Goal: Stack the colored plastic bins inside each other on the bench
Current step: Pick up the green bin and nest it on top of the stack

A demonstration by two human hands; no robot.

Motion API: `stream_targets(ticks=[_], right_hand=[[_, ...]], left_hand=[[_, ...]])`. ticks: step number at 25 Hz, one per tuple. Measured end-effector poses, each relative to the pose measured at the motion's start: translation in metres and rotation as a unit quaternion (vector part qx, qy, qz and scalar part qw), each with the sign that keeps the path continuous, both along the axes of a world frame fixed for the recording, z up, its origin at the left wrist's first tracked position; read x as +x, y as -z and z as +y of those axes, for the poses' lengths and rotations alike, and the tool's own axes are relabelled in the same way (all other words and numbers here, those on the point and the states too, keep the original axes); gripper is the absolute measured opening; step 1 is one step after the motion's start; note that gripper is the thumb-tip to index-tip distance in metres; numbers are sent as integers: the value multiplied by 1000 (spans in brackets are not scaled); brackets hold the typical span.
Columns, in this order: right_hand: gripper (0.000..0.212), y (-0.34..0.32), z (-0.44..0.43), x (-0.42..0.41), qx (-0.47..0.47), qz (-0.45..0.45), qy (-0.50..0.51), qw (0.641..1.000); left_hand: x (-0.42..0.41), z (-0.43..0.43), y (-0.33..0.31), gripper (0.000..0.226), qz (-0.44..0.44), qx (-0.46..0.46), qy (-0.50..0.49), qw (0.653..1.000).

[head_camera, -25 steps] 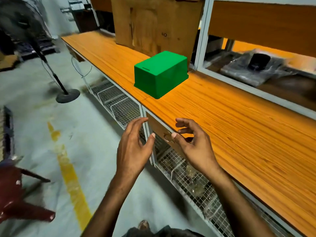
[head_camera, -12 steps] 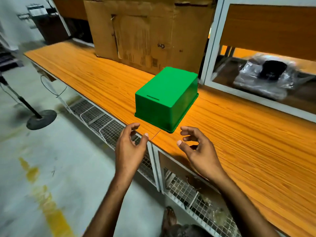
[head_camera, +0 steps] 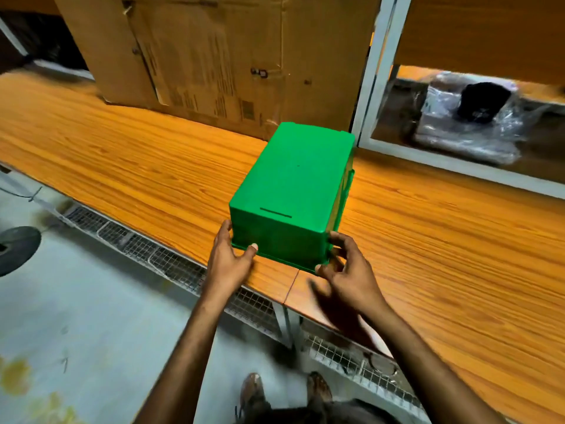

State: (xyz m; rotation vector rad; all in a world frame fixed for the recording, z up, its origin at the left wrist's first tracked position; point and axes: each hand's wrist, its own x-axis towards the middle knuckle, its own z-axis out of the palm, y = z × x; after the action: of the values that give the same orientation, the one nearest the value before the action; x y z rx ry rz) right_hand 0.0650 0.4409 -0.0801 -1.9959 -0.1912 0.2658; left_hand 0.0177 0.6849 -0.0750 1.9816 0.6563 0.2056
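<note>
A green plastic bin [head_camera: 293, 191] lies upside down on the orange wooden bench [head_camera: 137, 172], its flat base facing up and its rim on the wood. My left hand [head_camera: 227, 261] touches the bin's near left corner, thumb on the rim and fingers along the side. My right hand [head_camera: 345, 270] touches the near right corner, fingers curled around the rim. Both hands rest at the near end of the bin, close to the bench's front edge. No other colored bin is in view.
A large cardboard box [head_camera: 214, 56] leans at the back of the bench behind the bin. A metal-framed shelf [head_camera: 376, 71] to the right holds a plastic-wrapped bundle [head_camera: 467, 120]. Wire baskets [head_camera: 171, 264] hang under the bench. A fan base [head_camera: 15, 249] stands on the floor at left.
I have stepped closer to the bench. Both hands moved forward from open air and now touch the near corners of the green bin.
</note>
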Motion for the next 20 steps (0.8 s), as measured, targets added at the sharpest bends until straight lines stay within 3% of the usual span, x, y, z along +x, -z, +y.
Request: stream_targets(ticks=[2, 6, 9, 12, 17, 20], right_hand=[[76, -2, 10, -2, 5, 1, 32, 999], [83, -30, 24, 0, 26, -50, 98, 994], [70, -63, 37, 9, 103, -78, 140, 982], [60, -84, 48, 17, 151, -80, 168, 971], [89, -115, 41, 21, 150, -105, 133, 974], [95, -150, 34, 33, 126, -180, 120, 968]], left_hand=[[12, 12, 11, 89, -5, -8, 31, 999], [28, 30, -11, 76, -120, -4, 81, 989], [52, 47, -44, 63, -201, -37, 112, 972], [67, 57, -67, 49, -218, -72, 148, 962], [69, 68, -95, 71, -218, -114, 222, 943], [82, 65, -132, 67, -281, -147, 223, 922]])
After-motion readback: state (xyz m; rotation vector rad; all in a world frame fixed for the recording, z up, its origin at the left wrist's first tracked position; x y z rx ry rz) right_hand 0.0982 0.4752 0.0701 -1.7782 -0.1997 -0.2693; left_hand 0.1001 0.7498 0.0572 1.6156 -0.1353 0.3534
